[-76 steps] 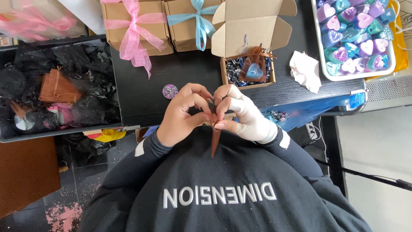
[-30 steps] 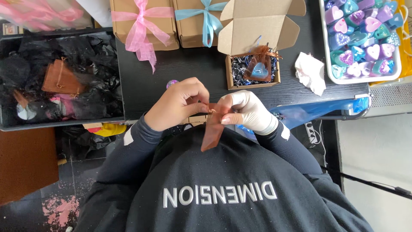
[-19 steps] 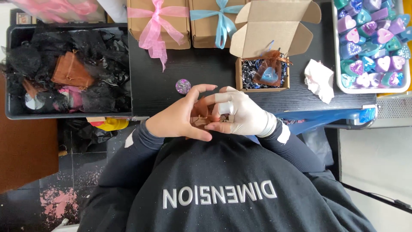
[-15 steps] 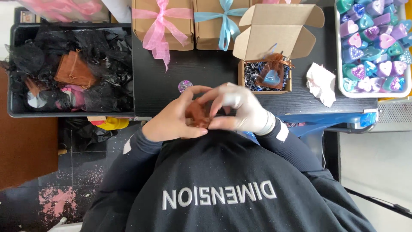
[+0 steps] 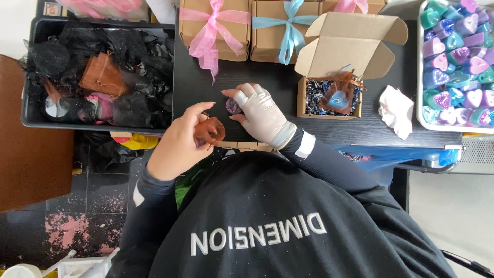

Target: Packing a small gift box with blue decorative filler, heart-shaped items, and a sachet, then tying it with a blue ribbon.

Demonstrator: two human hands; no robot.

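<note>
Two hands work at the near edge of a dark surface [image 5: 195,98]. Far left, a black bin [image 5: 31,116] holds crumpled black mesh and a brown pouch [image 5: 103,76]. Next, the bare left hand [image 5: 180,146] is curled shut on a small rust-brown sheer bag [image 5: 210,131]. Just right, the gloved right hand [image 5: 260,114] lies flat, fingers spread, touching a purple soap disc [image 5: 233,106]. Beyond stand ribboned cardboard boxes [image 5: 213,25], an open box [image 5: 329,95] and a tray of heart soaps [image 5: 455,62].
</note>
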